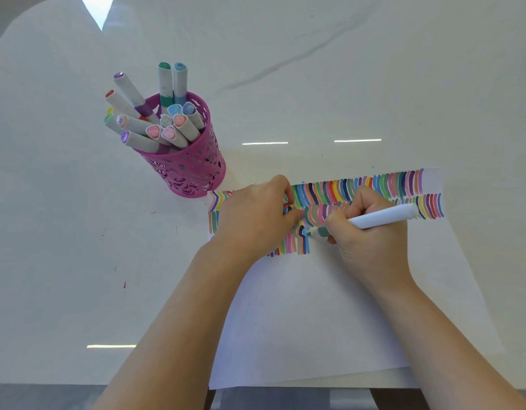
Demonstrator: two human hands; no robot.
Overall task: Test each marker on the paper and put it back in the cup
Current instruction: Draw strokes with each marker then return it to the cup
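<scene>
Head view — your right hand [371, 244] is gripping the marker [383, 216], its tip touching the paper [315, 315] beside the lowest stripes [300, 244]. Your left hand [253, 220] is resting on the sheet, fingers curled — round a cap or not, cannot tell. Pin the sheet and draw one short stroke; the cup [193, 173] is standing near, up-left.

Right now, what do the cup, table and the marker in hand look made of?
Cup: pink, thin metal or plastic, cannot tell which; cut-out pattern through the wall.
Table: glossy white stone or imitation; grey vein, sharp light reflections.
Marker: smooth white plastic barrel, probably.
</scene>
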